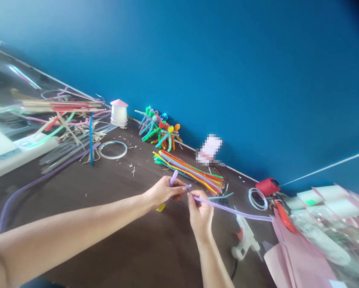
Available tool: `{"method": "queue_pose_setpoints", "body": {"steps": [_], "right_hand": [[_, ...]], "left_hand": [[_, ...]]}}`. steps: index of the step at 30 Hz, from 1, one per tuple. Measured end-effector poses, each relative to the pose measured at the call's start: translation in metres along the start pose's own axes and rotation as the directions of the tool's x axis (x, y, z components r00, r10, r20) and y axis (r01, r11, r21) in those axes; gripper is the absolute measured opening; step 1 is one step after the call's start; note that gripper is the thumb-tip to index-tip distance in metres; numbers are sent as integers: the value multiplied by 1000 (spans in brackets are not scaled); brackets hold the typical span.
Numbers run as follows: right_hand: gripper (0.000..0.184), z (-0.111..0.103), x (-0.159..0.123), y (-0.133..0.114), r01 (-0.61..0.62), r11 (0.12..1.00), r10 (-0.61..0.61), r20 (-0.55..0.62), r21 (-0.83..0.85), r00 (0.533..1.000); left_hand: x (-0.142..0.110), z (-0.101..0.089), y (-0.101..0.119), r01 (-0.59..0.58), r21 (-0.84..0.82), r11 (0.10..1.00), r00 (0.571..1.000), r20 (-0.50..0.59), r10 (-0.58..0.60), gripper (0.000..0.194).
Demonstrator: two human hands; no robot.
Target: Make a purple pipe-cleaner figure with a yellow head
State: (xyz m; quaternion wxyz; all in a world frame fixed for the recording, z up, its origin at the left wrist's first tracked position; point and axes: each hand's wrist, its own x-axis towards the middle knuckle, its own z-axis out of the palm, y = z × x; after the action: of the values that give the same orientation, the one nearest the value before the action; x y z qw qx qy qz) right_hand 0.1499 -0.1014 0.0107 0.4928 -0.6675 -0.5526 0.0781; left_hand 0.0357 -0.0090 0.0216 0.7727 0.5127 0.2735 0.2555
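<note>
My left hand is closed around a short purple pipe-cleaner piece, whose upper end sticks up past the fingers. A yellow bit shows below that hand. My right hand pinches a long purple pipe cleaner, which stretches away to the right. Between the two hands a purple tip pokes out from the left fingers; whether it joins the long one cannot be made out. Just beyond the hands lies a bundle of coloured pipe cleaners.
Small pipe-cleaner figures stand by the blue wall, beside a white pot with a pink lid. A glue gun, red-handled tool, red thread spool and pink sheets lie right. Sticks clutter the left.
</note>
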Motion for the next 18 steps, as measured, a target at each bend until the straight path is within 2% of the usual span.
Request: {"method": "queue_pose_setpoints", "body": {"steps": [3,6,8,10,12,13,15,16,18], "right_hand": [[9,0,-3,-3,61,997,-59,33,-45,998],[9,-1,-5,-6,143,986,-137,75,-88,988],[10,-3,-5,-8,176,979,-167,91,-100,982],[11,-5,-4,-8,184,977,-174,93,-108,980],[12,-7,-2,-7,162,981,-154,87,-105,984],[12,-7,-1,-6,134,987,-126,82,-93,989],[12,-8,2,-4,23,1000,-21,73,-19,997],[13,-7,3,-3,-55,997,51,80,48,995],[16,-5,5,0,-231,946,208,119,228,971]], "left_hand": [[3,-3,-4,-53,159,986,998,-21,57,26],[1,-5,-4,-162,430,888,981,-29,193,19],[-2,-6,-2,-239,608,758,955,4,298,16],[-6,-6,1,-310,753,581,921,86,381,15],[-9,-7,3,-365,835,411,892,187,413,16],[-9,-8,4,-390,849,356,884,236,405,17],[-8,-10,4,-443,828,343,877,319,360,17],[-7,-11,3,-471,794,385,873,355,335,16],[-4,-13,3,-509,684,523,861,403,310,14]]}}
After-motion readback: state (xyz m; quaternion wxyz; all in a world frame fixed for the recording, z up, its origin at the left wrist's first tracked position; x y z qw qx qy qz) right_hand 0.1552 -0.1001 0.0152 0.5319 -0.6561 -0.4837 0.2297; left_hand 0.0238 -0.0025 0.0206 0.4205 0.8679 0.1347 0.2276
